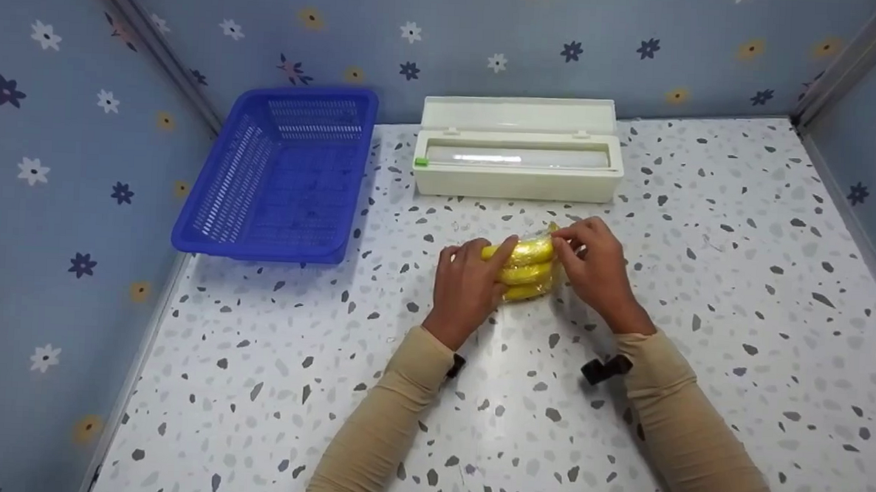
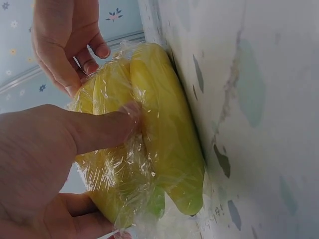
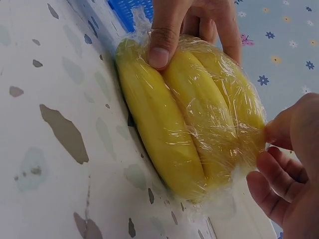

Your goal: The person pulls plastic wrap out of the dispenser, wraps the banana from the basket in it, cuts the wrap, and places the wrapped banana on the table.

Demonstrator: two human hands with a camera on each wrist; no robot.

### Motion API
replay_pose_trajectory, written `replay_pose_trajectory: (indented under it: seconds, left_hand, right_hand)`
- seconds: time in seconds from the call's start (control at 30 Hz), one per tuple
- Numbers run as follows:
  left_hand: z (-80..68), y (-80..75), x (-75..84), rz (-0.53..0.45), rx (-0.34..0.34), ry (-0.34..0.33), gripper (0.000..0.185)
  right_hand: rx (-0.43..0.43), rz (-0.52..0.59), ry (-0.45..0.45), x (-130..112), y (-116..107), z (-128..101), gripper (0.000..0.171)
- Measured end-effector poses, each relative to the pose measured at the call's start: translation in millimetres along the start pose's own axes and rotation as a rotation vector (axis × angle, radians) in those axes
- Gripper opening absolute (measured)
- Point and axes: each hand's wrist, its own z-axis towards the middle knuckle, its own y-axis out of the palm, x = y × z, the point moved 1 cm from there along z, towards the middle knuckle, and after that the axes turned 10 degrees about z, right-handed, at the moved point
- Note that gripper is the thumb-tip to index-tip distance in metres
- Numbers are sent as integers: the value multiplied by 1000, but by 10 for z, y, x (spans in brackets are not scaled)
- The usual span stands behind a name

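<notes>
Several yellow bananas lie side by side on the table, wrapped in clear plastic film. The left hand grips the bunch from its left end, with the thumb on one side and fingers on the other. At the opposite end, the right hand pinches the wrapping between thumb and index finger, while its other fingers curl loosely. In the right wrist view the film looks wrinkled and shiny around the fruit. Loose film sticks out past the tips in the left wrist view.
A blue plastic basket stands at the back left. Behind the bananas sits a white box with its lid raised and a roll of clear film inside. Flower-patterned walls border the speckled table.
</notes>
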Motion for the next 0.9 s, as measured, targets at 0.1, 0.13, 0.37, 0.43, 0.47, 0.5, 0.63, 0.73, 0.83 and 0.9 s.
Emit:
replay_pose_trajectory:
  seconds: [0.1,0.13,0.37,0.43,0.47,0.5,0.63,0.73,0.83,0.9]
  left_hand:
    - [6,2,2,19,22,12,70]
    - [7,1,2,23,31,16,69]
    - [6,-12,-10,35,59,20,65]
    - [7,-11,-11,34,55,20,65]
    - [8,-10,-12,31,55,20,65]
    - [8,-10,-12,29,54,19,65]
    - [6,-11,-14,28,52,10,67]
    - [6,-19,-8,29,61,7,69]
    - [7,-20,3,34,70,11,71]
    - [7,-23,9,42,69,13,72]
  right_hand:
    - [30,-1,-30,8,14,-13,10]
    - [40,4,-43,11,21,-21,9]
    - [87,-21,-165,28,66,-124,8]
    - [99,-22,-200,40,73,-155,9]
    - [102,-24,-215,42,75,-168,9]
    - [105,-23,-230,44,77,-182,9]
    - [106,-10,-278,38,73,-238,4]
    - [96,10,-309,31,62,-283,4]
    - [74,28,-351,38,41,-329,6]
    - [50,28,-385,44,29,-354,7]
